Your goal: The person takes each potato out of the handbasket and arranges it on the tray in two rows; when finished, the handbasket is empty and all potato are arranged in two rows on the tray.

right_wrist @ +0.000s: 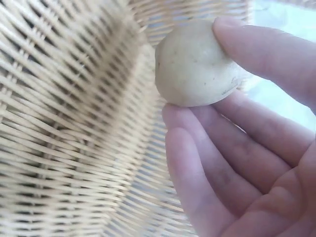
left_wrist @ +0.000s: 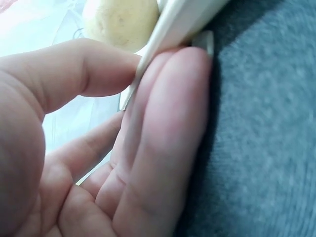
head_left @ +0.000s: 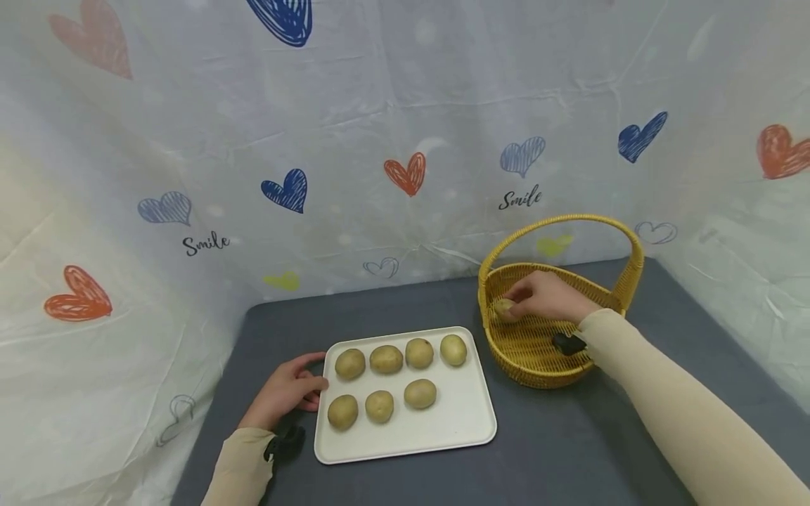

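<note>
Inside the yellow wicker basket, my right hand holds a potato between thumb and fingertips. The right wrist view shows the woven wall of the basket close beside that potato. My left hand grips the left rim of a white tray; in the left wrist view the thumb lies on top of the rim and the fingers are underneath. Several potatoes lie on the tray in two rows, among them one at the back right and one at the front left.
The tray and the basket stand side by side on a dark grey table, the basket to the right. Its tall arched handle rises above my right hand. A white curtain printed with hearts hangs behind and around the table.
</note>
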